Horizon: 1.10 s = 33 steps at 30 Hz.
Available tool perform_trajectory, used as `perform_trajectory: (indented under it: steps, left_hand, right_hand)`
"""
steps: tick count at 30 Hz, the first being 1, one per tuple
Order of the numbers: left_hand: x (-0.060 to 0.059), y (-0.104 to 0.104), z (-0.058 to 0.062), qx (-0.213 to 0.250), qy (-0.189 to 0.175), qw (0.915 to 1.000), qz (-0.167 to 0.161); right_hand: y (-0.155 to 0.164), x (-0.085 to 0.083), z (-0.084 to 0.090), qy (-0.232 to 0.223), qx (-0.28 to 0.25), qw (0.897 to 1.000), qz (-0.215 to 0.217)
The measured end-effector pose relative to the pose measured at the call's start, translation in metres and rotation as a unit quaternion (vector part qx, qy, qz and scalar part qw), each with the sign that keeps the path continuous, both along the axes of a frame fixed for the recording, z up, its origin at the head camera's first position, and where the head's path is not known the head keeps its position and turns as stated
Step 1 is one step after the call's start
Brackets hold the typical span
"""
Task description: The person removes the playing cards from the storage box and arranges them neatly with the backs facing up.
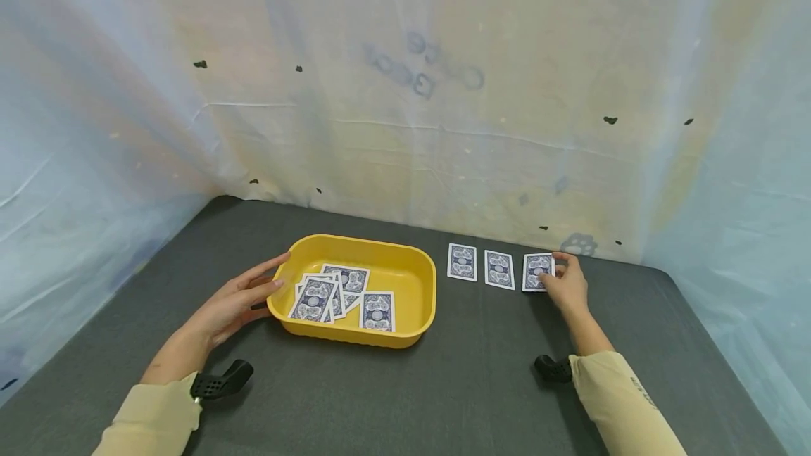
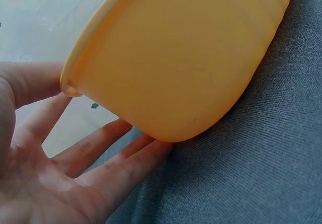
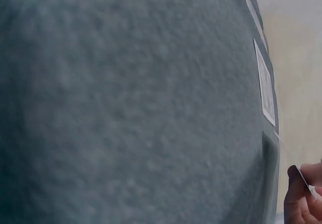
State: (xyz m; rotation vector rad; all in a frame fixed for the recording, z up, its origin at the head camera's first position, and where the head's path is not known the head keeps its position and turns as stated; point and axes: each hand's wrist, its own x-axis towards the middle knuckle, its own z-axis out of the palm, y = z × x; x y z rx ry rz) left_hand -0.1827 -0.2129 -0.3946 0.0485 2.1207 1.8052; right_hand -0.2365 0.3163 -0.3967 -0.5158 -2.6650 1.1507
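Observation:
My right hand (image 1: 566,288) pinches a playing card (image 1: 536,273) between thumb and fingers, face down, at the right end of a row. In the right wrist view its thumb and fingers show at the lower right corner, with the card seen edge-on. Left of it lie two more blue-backed cards, a middle card (image 1: 499,270) and an outer card (image 1: 462,262). My left hand (image 1: 231,305) holds the left end of a yellow tray (image 1: 415,301), thumb at the rim and fingers against the outer wall (image 2: 166,58). Several face-down cards (image 1: 315,299) overlap inside the tray, with one card (image 1: 377,312) beside them.
A dark grey cloth-covered table (image 1: 469,385) lies under everything. Behind it and at both sides hangs a pale sheet (image 1: 405,160), close behind the row of cards. Each wrist wears a black band (image 1: 218,382).

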Motion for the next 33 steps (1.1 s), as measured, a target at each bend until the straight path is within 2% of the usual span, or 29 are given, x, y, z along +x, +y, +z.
perform_trajectory:
  steps: [9, 23, 33]
  left_hand:
    - [-0.0002, 0.0009, -0.0012, -0.002, -0.004, 1.0, 0.003]
    - [0.0005, -0.0007, -0.0006, 0.003, -0.004, 1.0, 0.001]
    - [0.0005, -0.001, 0.0005, 0.007, -0.003, 1.0, -0.003]
  right_hand:
    - [0.0069, -0.0021, -0.0039, -0.023, 0.049, 0.998, 0.023]
    - [0.0039, -0.0006, -0.0069, -0.017, 0.101, 0.995, -0.006]
    - [0.0007, -0.0037, -0.0059, -0.044, 0.143, 0.989, -0.015]
